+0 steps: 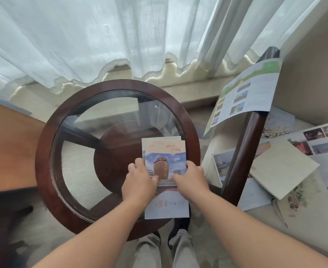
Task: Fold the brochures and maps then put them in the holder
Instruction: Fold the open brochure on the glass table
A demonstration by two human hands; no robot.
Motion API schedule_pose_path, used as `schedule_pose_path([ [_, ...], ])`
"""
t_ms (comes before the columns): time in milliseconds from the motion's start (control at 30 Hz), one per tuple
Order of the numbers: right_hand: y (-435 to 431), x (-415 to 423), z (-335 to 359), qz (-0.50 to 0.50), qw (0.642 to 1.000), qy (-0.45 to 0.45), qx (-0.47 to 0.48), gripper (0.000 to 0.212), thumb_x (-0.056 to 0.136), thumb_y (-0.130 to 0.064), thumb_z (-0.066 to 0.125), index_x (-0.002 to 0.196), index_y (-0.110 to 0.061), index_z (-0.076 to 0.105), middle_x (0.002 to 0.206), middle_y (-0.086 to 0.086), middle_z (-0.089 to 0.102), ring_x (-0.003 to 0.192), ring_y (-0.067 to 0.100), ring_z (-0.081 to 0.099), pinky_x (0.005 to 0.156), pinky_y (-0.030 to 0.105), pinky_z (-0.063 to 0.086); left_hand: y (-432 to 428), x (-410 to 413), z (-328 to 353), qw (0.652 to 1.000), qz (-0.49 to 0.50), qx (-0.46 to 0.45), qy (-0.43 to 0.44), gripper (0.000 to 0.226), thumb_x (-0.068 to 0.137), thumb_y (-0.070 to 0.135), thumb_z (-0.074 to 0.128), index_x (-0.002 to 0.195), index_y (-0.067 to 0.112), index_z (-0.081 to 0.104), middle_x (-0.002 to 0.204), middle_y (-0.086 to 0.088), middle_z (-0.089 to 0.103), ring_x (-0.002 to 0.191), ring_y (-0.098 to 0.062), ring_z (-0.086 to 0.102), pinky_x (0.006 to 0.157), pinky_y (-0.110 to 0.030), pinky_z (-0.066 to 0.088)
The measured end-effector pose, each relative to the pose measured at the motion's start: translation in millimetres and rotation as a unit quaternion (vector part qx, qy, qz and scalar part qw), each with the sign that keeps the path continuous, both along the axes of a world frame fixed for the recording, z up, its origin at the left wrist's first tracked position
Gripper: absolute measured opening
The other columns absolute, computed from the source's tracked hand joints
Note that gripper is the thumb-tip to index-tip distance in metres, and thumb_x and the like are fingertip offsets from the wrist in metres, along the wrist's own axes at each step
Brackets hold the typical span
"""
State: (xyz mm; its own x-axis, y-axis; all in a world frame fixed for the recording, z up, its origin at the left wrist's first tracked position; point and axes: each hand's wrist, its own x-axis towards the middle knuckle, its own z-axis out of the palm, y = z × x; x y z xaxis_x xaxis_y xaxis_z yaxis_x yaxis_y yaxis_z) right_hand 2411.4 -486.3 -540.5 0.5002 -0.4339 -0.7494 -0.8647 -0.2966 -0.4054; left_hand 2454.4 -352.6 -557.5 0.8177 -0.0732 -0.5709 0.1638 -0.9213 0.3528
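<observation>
Head view: left hand [140,180] and right hand [192,179] pinch the folded brochure [166,161] by its sides, at the near rim of the round glass table [43,151]. Align panel edges flush before pressing the crease.

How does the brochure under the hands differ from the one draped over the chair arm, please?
The folded brochure lies on the glass table; the open leaflet hangs bent over the chair arm. The left hand and right hand grip the folded brochure; the open leaflet is untouched. The folded brochure shows one big jar; the open leaflet, several small photos. Both are colour-printed paper.
</observation>
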Motion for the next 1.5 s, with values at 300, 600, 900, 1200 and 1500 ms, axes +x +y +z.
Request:
schedule_pose_path([
  [300, -7, 13, -3, -0.028, 0.998, -0.020, 0.059, 0.065, 0.089, -0.015, 0.050, 0.148, -0.035, 0.031, 0.137, 0.008, 0.049, 0.105, 0.030, 0.060, 0.083, 0.043, 0.056, -1, 17, -7, 0.998, 0.068, -0.002, 0.012, 0.031, 0.090, 0.034, 0.063, 0.102, 0.023, 0.037, 0.102, -0.006, 0.054, 0.083, -0.026, 0.056, 0.063, -0.037, 0.043],
  [600, -11, 27, -13, -0.009, 0.999, -0.048, 0.011, 0.072, 0.088, -0.015, 0.050, 0.150, -0.040, 0.021, 0.139, 0.008, 0.040, 0.111, 0.030, 0.054, 0.088, 0.045, 0.054, -6, 26, -12, 0.995, 0.100, -0.021, -0.019, 0.058, 0.089, 0.041, 0.063, 0.136, 0.021, 0.036, 0.123, -0.010, 0.052, 0.109, -0.030, 0.053, 0.080, -0.041, 0.048],
  [900, -26, 80, -18, 0.345, 0.918, -0.108, -0.163, 0.074, 0.089, -0.029, 0.063, 0.151, -0.023, 0.023, 0.152, 0.000, 0.027, 0.132, 0.030, 0.028, 0.104, 0.041, 0.036, 15, -23, -18, 0.902, -0.420, 0.043, -0.088, 0.107, 0.073, 0.066, 0.063, 0.152, 0.035, -0.002, 0.161, -0.004, -0.011, 0.148, -0.034, -0.015, 0.116, -0.061, 0.009],
  [1200, -22, 88, -19, 0.415, 0.879, -0.105, -0.210, 0.046, 0.088, -0.017, 0.061, 0.130, -0.020, 0.043, 0.130, 0.006, 0.041, 0.116, 0.030, 0.037, 0.091, 0.038, 0.046, 20, -29, -24, 0.876, -0.471, 0.042, -0.092, 0.092, 0.084, 0.051, 0.057, 0.153, 0.030, 0.000, 0.164, -0.009, -0.008, 0.149, -0.036, -0.015, 0.113, -0.068, -0.001],
  [1500, -22, 96, -22, 0.413, 0.875, -0.102, -0.230, 0.044, 0.088, -0.017, 0.061, 0.127, -0.023, 0.043, 0.126, 0.006, 0.042, 0.111, 0.030, 0.039, 0.084, 0.038, 0.046, 20, -30, -22, 0.881, -0.463, 0.055, -0.080, 0.087, 0.084, 0.048, 0.055, 0.153, 0.028, 0.007, 0.164, -0.009, -0.004, 0.149, -0.036, -0.013, 0.114, -0.066, -0.003],
])
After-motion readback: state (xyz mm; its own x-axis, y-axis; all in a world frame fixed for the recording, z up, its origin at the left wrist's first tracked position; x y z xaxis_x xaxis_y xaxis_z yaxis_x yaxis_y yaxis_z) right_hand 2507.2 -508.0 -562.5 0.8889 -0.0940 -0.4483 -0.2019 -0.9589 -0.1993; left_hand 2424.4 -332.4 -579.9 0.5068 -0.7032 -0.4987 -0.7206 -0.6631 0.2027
